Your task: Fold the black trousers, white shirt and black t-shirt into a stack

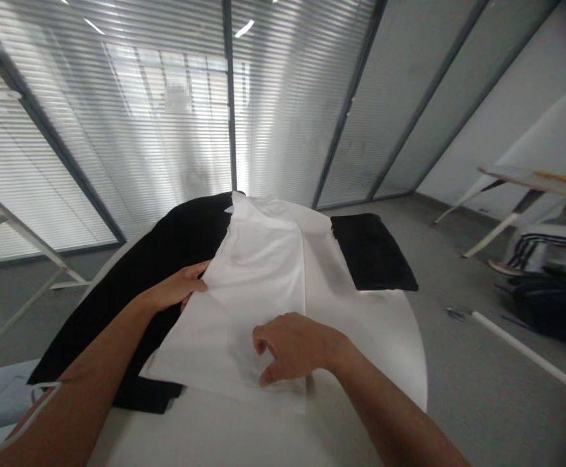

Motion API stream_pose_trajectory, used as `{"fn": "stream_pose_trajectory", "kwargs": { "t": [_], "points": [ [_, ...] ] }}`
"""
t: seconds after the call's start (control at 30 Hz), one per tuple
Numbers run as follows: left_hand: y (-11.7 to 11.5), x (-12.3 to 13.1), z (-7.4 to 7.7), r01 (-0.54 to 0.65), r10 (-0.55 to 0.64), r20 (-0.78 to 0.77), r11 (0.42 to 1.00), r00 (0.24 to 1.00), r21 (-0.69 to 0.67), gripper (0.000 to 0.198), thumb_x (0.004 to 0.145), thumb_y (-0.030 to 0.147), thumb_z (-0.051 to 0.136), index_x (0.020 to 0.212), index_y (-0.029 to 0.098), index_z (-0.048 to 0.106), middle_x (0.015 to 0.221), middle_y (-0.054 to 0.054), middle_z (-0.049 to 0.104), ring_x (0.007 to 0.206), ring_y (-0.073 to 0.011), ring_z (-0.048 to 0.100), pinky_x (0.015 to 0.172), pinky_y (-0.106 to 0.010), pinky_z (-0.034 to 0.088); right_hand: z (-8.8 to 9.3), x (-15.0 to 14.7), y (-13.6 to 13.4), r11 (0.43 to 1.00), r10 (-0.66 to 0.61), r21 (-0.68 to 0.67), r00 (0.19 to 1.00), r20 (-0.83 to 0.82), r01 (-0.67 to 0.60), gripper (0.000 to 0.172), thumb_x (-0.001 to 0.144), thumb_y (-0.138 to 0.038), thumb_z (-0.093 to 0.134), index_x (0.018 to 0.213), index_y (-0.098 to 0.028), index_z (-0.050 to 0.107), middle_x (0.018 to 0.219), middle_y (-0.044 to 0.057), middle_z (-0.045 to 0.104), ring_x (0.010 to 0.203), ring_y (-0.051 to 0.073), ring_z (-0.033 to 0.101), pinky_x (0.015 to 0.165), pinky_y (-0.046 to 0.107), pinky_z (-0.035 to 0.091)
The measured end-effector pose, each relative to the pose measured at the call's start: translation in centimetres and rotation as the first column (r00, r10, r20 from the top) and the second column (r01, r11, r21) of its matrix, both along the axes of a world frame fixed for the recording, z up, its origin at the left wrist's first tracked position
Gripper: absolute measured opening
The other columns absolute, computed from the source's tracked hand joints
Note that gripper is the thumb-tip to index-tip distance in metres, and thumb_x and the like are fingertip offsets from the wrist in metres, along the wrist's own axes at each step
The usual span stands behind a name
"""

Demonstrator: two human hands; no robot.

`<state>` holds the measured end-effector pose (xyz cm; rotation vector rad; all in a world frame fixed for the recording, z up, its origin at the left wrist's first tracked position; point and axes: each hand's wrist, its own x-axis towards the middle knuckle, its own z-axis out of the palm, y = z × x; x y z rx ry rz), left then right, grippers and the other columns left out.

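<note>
A white garment (258, 272) lies folded lengthwise on a white round table (390, 350), partly over a spread black garment (166, 253). My left hand (178, 288) grips the white garment's left edge, fingers closed around the cloth. My right hand (293, 347) rests on the garment near its lower hem, fingers curled and pinching the fabric. A neatly folded black garment (373, 253) sits at the far right of the table, apart from both hands.
Glass partitions with blinds (190, 97) stand behind the table. A white table frame (15, 246) is at the left. On the floor at right lie a white tube (531, 353), a dark bag (553, 308) and striped cloth (546, 250) under another table (531, 178).
</note>
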<state>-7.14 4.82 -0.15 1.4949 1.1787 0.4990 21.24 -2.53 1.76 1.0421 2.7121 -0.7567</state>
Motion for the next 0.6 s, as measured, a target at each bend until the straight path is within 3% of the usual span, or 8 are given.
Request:
{"fn": "stream_pose_trajectory", "kwargs": {
  "t": [0.13, 0.23, 0.33, 0.4, 0.5, 0.6],
  "points": [
    [0.7, -0.6, -0.9, -0.003, 0.002, -0.009, 0.998, 1.0, -0.063, 0.078, 0.066, 0.02, 0.054, 0.144, 0.018, 0.04, 0.053, 0.007, 0.052, 0.033, -0.0079, 0.038, 0.034, -0.018, 0.029, 0.1, 0.2, -0.2, 1.0, 0.006, 0.005, 1.0, 0.002, -0.006, 0.039, 0.07, -0.046, 0.076, 0.101, -0.024, 0.065, 0.084, 0.001, 0.068, 0.081, 0.021, 0.064, 0.069, 0.028, 0.042],
    [0.8, -1.0, -1.5, 0.017, -0.026, -0.136, 0.998, 0.99, -0.063, 0.077, 0.064, 0.019, 0.051, 0.14, 0.017, 0.044, 0.061, 0.004, 0.061, 0.034, -0.0101, 0.044, 0.034, -0.02, 0.033, 0.3, 0.1, -0.2, 1.0, 0.001, 0.0, 1.0, 0.014, -0.001, 0.037, 0.071, -0.045, 0.075, 0.1, -0.024, 0.065, 0.084, 0.001, 0.068, 0.082, 0.021, 0.064, 0.069, 0.028, 0.042],
    [0.8, -1.0, -1.7, 0.022, -0.012, -0.258, 0.999, 0.966, 0.038, 0.063, 0.069, 0.024, 0.051, 0.131, 0.017, 0.052, 0.082, -0.004, 0.07, 0.048, -0.0154, 0.058, 0.043, -0.024, 0.041, 0.6, -0.2, -0.3, 1.0, -0.006, -0.002, 0.999, 0.035, 0.007, 0.039, 0.073, -0.053, 0.072, 0.097, -0.023, 0.066, 0.086, 0.002, 0.07, 0.083, 0.022, 0.065, 0.069, 0.029, 0.042],
    [0.7, -0.7, -1.6, -0.013, 0.069, -0.321, 0.985, 0.945, 0.173, 0.05, 0.077, 0.035, 0.051, 0.123, 0.017, 0.059, 0.095, -0.007, 0.071, 0.069, -0.021, 0.066, 0.059, -0.028, 0.048, 0.6, -0.6, -0.3, 0.999, -0.034, 0.03, 0.999, 0.04, 0.033, 0.042, 0.078, -0.061, 0.064, 0.093, -0.022, 0.067, 0.086, 0.004, 0.07, 0.083, 0.023, 0.066, 0.07, 0.03, 0.042],
    [0.6, 0.3, -1.3, -0.062, 0.227, -0.477, 0.94, 0.849, 0.337, 0.051, 0.085, 0.056, 0.043, 0.112, 0.017, 0.062, 0.102, -0.012, 0.07, 0.093, -0.0283, 0.066, 0.079, -0.034, 0.047, 0.3, -0.6, 0.2, 0.955, -0.229, 0.207, 0.972, 0.051, 0.214, 0.047, 0.092, -0.06, 0.042, 0.094, -0.02, 0.067, 0.089, 0.01, 0.071, 0.085, 0.026, 0.067, 0.074, 0.034, 0.044],
    [0.3, 1.3, -1.2, -0.064, 0.309, -0.632, 0.923, 0.71, 0.379, 0.063, 0.087, 0.067, 0.031, 0.116, 0.018, 0.057, 0.1, -0.015, 0.069, 0.095, -0.0329, 0.065, 0.081, -0.038, 0.044, -0.3, 0.5, 1.2, 0.815, -0.524, 0.357, 0.844, 0.118, 0.456, 0.049, 0.097, -0.051, 0.032, 0.101, -0.015, 0.066, 0.096, 0.017, 0.071, 0.091, 0.03, 0.067, 0.076, 0.039, 0.046]
  ]
}}
